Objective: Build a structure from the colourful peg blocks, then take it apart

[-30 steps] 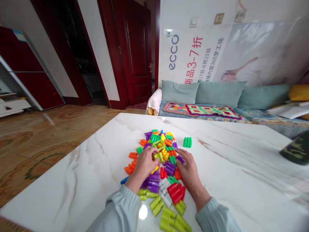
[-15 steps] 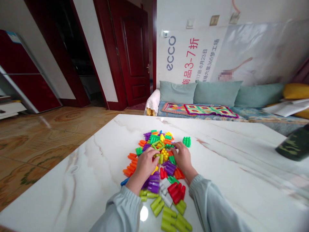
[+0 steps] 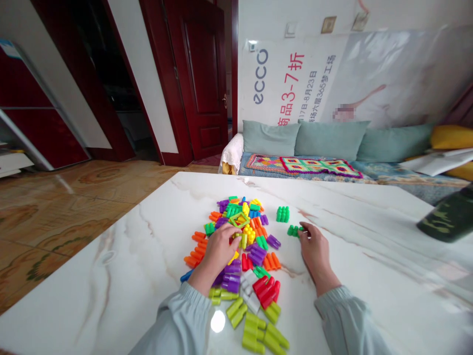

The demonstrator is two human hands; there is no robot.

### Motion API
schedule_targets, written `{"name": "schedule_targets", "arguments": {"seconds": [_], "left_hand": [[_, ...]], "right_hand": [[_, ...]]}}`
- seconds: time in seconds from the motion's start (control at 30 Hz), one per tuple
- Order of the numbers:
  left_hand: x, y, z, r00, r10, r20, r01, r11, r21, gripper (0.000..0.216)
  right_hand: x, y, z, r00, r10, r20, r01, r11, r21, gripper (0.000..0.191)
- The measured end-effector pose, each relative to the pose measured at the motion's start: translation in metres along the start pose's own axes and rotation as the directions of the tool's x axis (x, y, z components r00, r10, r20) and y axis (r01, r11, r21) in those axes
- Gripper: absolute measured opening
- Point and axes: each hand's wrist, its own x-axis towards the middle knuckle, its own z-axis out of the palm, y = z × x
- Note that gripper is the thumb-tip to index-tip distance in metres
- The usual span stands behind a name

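A heap of coloured plastic blocks [image 3: 244, 246] lies on a white marble table [image 3: 148, 236]. My left hand [image 3: 218, 254] rests on the heap's left side, fingers curled over a lime-green block near the middle. To the right of the heap, my right hand [image 3: 314, 249] pinches a small green block [image 3: 293, 230] at its fingertips, low over the tabletop. Another green block [image 3: 283, 214] stands alone just beyond it. Lime-green blocks [image 3: 258, 330] lie nearest to me, between my sleeves.
A camouflage-patterned object [image 3: 445, 219] sits at the table's right edge. Beyond the table are a sofa with teal cushions [image 3: 332, 140], a patterned mat [image 3: 306, 165], a dark red door [image 3: 199, 79] and a tiled floor [image 3: 55, 197] at left.
My right hand has left the heap and moved right with a small green block in its fingers. My left hand stays on the heap.
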Motion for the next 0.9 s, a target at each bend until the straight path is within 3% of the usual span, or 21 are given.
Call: {"name": "schedule_targets", "arguments": {"seconds": [0.2,0.37,0.7,0.9], "left_hand": [[0.001,-0.003,0.001,1.000,0.003,0.003,-0.003,1.000,0.003,0.017],[0.001,-0.001,0.000,1.000,-0.005,0.014,0.005,1.000,0.005,0.018],[0.002,0.003,-0.001,1.000,-0.024,0.009,0.024,1.000,-0.013,0.019],[0.001,0.004,-0.001,1.000,-0.024,0.002,0.024,1.000,-0.012,0.019]], "right_hand": [[0.001,-0.009,0.007,0.999,0.037,0.018,-0.038,0.999,0.031,0.042],[0.012,-0.015,0.012,0.998,0.001,0.068,0.000,1.000,-0.006,0.025],[0.019,-0.024,0.019,0.992,0.081,0.098,-0.065,0.986,-0.155,0.020],[0.009,-0.038,0.018,0.993,0.101,0.054,-0.082,0.954,-0.289,0.036]]}}
